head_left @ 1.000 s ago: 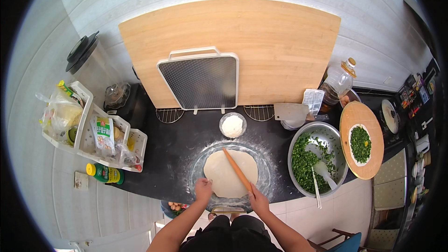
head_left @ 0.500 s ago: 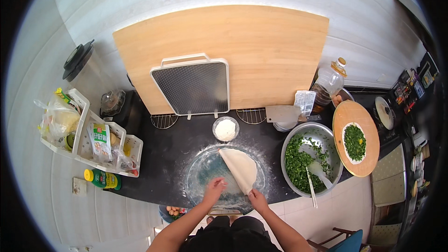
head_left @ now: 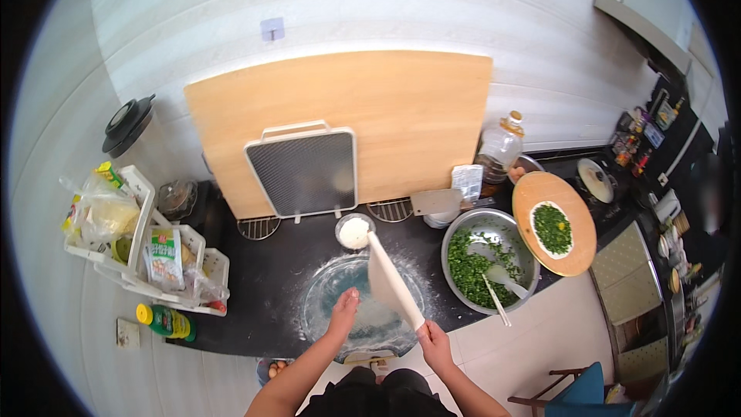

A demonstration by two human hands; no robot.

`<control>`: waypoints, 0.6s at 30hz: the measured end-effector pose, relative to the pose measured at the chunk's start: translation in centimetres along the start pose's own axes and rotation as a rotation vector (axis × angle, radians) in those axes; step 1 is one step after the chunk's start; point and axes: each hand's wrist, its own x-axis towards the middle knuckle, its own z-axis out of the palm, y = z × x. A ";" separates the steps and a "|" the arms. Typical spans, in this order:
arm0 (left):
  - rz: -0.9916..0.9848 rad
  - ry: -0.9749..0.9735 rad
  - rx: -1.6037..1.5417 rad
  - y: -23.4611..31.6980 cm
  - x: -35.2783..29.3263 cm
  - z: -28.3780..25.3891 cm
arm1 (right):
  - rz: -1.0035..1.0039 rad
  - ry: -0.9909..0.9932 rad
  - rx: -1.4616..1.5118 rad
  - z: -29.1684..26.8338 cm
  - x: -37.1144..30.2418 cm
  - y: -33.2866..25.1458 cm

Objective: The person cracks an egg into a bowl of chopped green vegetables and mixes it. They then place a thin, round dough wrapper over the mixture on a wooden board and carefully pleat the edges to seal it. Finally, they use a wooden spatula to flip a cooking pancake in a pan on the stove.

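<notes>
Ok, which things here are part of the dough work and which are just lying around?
In use: left hand, right hand, dough sheet, floured round board, flour bowl, greens bowl.
Lying about: big wooden board, grill pan, oil bottle, rack, cleaver.

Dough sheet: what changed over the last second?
The dough sheet, flat on the floured round board a second ago with the rolling pin across it, is now wrapped on the pin and lifted, tilting up from the right hand toward the small flour bowl. The left hand moved onto the bared board. The bowl of chopped greens and the wooden board stayed put.
</notes>
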 end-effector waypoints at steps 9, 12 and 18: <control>-0.025 -0.253 -0.339 5.7 -3.8 9.5 | 0.297 0.000 0.240 -7.4 -6.0 -3.3; -0.030 -0.336 -0.360 5.2 -4.5 12.9 | 0.237 0.003 0.327 -10.4 -6.9 -0.4; -0.006 -0.445 -0.243 4.1 -5.6 22.8 | 0.038 0.185 0.356 -18.3 -7.5 4.4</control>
